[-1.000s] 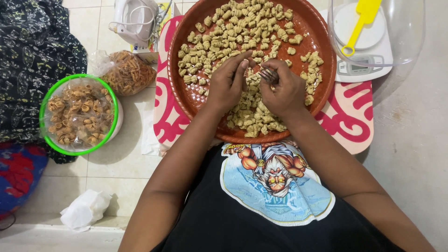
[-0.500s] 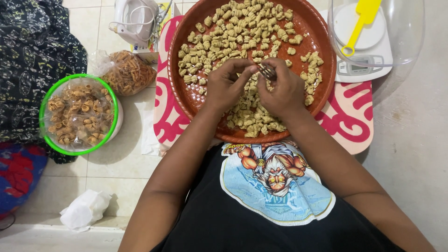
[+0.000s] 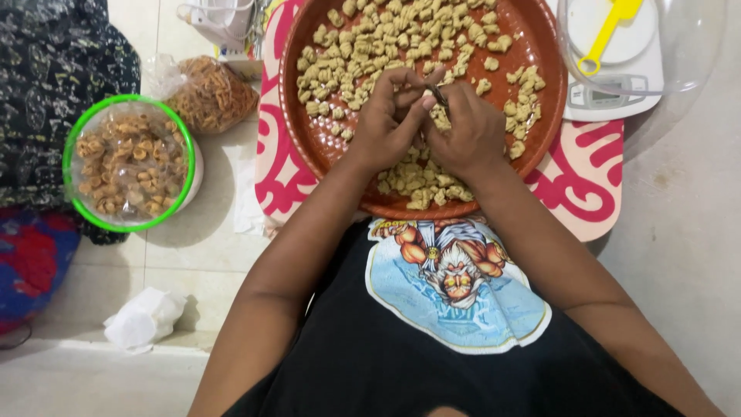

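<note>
A round red-brown tray (image 3: 309,139) lies in front of me, covered with several small pale dough pieces (image 3: 386,38). Both my hands meet over its middle. My right hand (image 3: 463,131) grips a small metal tool (image 3: 438,94), its tip pointing up between the thumbs. My left hand (image 3: 390,116) has its fingers curled and pinched against the tool's tip; a dough piece may be between them, but the fingers hide it.
A pink-and-cream patterned board (image 3: 587,185) lies under the tray. At left stand a green-rimmed bowl of fried snacks (image 3: 127,162) and a clear bag of them (image 3: 212,93). A white kitchen scale (image 3: 610,85) with a yellow spatula (image 3: 606,35) is at upper right. Crumpled white tissue (image 3: 143,316) lies on the floor.
Both hands have stayed together over the tray's middle, with only small finger movements around the tool. Nothing else has moved.
</note>
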